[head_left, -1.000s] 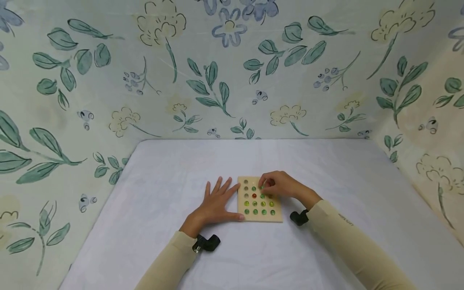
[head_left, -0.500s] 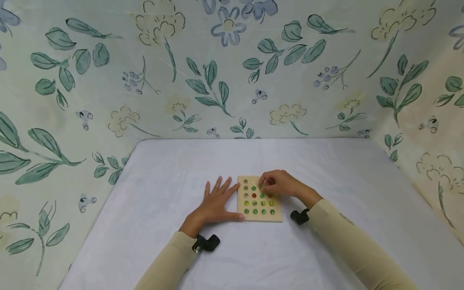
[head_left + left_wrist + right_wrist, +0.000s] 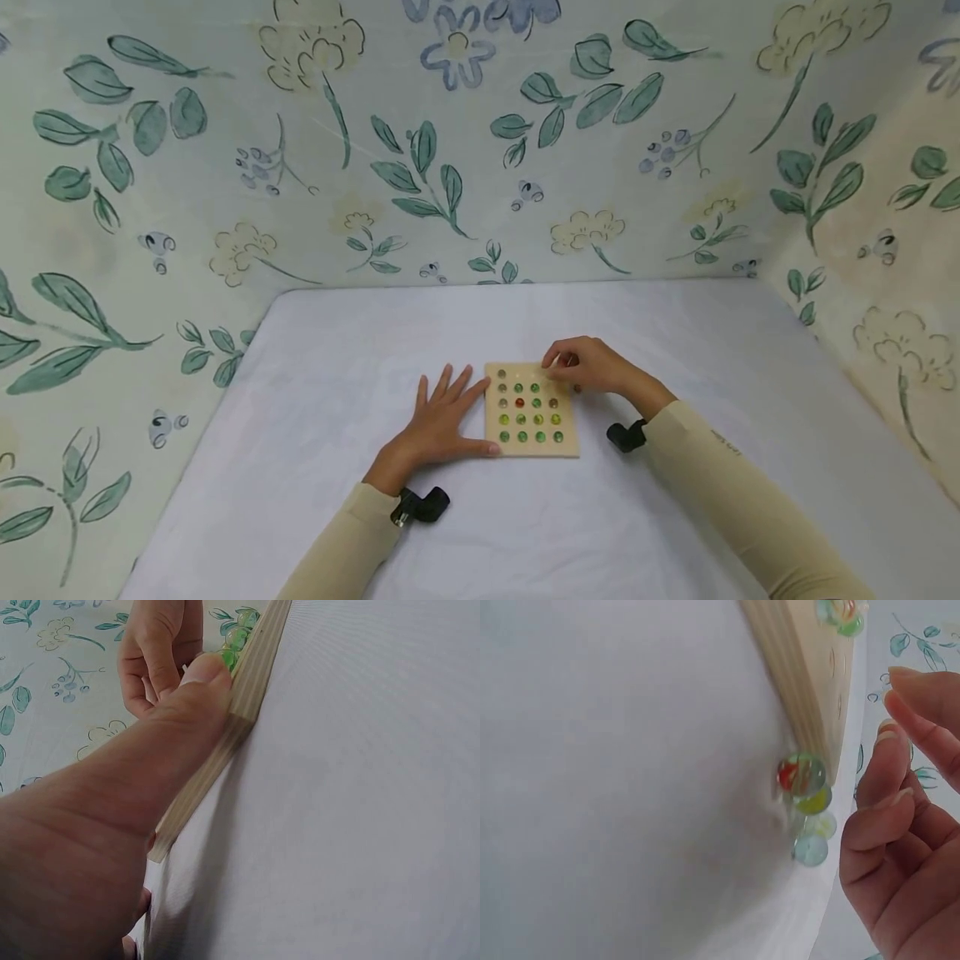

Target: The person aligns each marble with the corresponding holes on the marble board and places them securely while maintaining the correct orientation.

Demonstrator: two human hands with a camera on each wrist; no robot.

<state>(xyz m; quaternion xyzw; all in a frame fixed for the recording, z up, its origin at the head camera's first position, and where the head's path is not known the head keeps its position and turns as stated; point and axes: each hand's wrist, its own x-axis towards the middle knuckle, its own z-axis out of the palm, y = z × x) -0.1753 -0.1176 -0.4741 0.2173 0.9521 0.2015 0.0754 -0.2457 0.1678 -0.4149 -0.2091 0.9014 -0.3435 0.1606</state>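
A pale wooden board with rows of glass marbles lies on the white cloth. Most marbles are green or yellow-green; one marble is red. My left hand lies spread at the board's left side, its thumb resting on the near corner. Over the far right corner is my right hand, fingers loosely bent and nothing visible between thumb and index finger. The right wrist view shows bare holes in the board and several loose marbles by its edge, just past the fingers.
White cloth covers the table around the board. A flower-printed fabric backdrop rises behind and at both sides. Each wrist carries a small black camera, the left camera and the right camera.
My right hand has moved from the second row up and right toward the far corner, uncovering a green marble in that row. The left hand keeps its place on the board.
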